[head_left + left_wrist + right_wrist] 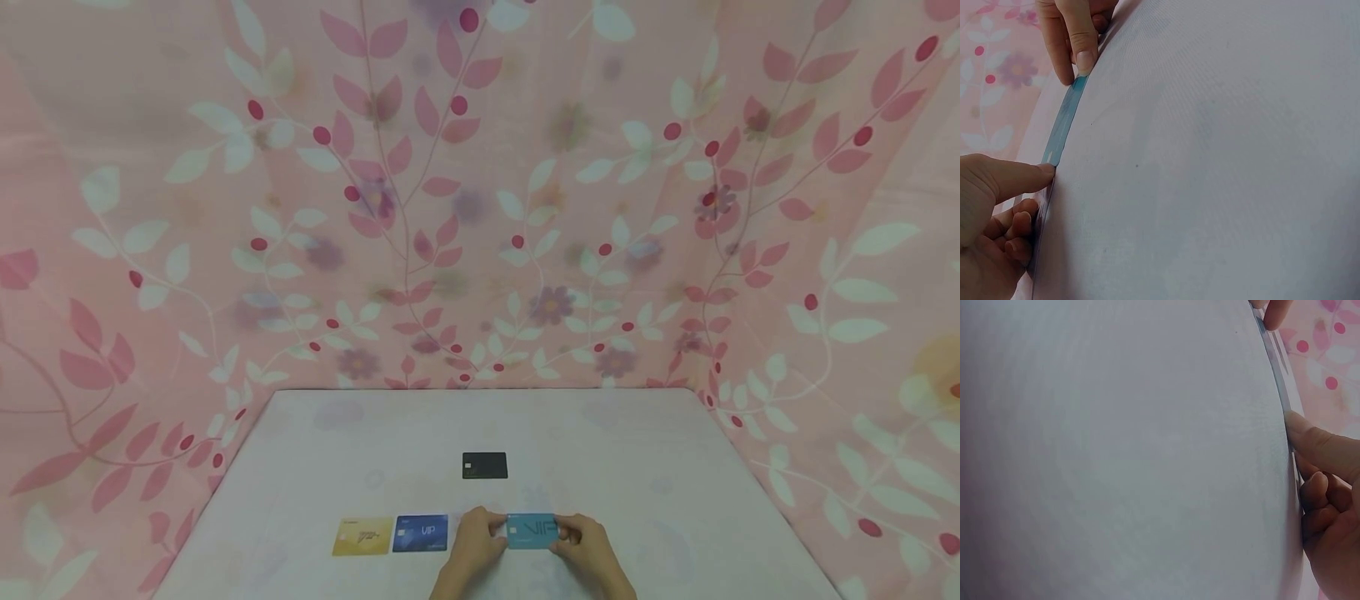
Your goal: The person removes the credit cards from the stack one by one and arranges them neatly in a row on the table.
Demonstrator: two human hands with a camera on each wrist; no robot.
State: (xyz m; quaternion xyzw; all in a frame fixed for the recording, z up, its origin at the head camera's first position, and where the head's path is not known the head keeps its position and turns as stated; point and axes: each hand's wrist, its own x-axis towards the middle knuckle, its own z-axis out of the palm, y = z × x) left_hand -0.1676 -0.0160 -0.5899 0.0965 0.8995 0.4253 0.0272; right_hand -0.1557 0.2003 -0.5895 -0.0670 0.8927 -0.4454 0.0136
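Note:
A teal card with VIP lettering and a light chip [531,532] lies flat, close over the white tabletop, between my two hands. My left hand [477,540] pinches its left edge with thumb and index finger. At the opposite edge, my right hand [588,546] pinches it the same way, covering the end of the lettering. In the left wrist view the teal card [1065,122] appears nearly edge-on, a thumb at each end. Just left of my left hand is a blue VIP card [420,533], in line with a gold card [362,536].
A black card [484,465] lies farther back on the white table [600,442], beyond my hands. Pink floral cloth [480,208] hangs behind the table and along both sides.

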